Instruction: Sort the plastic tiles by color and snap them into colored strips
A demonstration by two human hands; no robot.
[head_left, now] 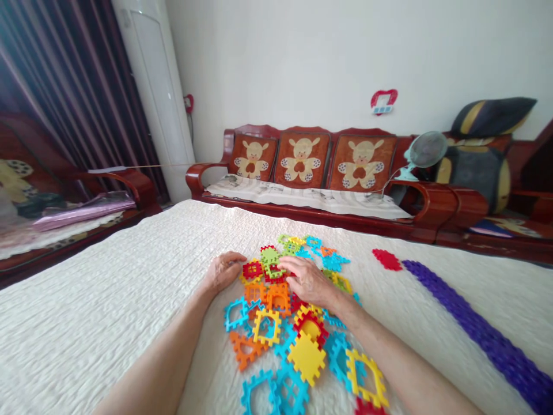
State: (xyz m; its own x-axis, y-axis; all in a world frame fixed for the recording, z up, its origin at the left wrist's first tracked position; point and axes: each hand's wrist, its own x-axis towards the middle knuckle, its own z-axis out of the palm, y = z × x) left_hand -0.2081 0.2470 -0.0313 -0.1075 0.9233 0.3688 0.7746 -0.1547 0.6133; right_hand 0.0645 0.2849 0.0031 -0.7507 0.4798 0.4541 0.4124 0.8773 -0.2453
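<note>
A heap of interlocking plastic tiles (294, 323) in blue, yellow, orange, red and green lies on a cream quilted cloth (108, 300). My left hand (224, 271) rests at the heap's left edge, fingers curled against a red tile (253, 269). My right hand (306, 279) lies on top of the heap, fingers bent over a red and green tile (273, 271). Whether either hand grips a tile is unclear. A lone red tile (387, 259) sits apart to the right.
A long purple strip of joined tiles (470, 325) runs along the right side of the cloth. Behind stands a wooden sofa (311, 173) with bear cushions, a small fan (425, 151) and a white column air conditioner (158, 98).
</note>
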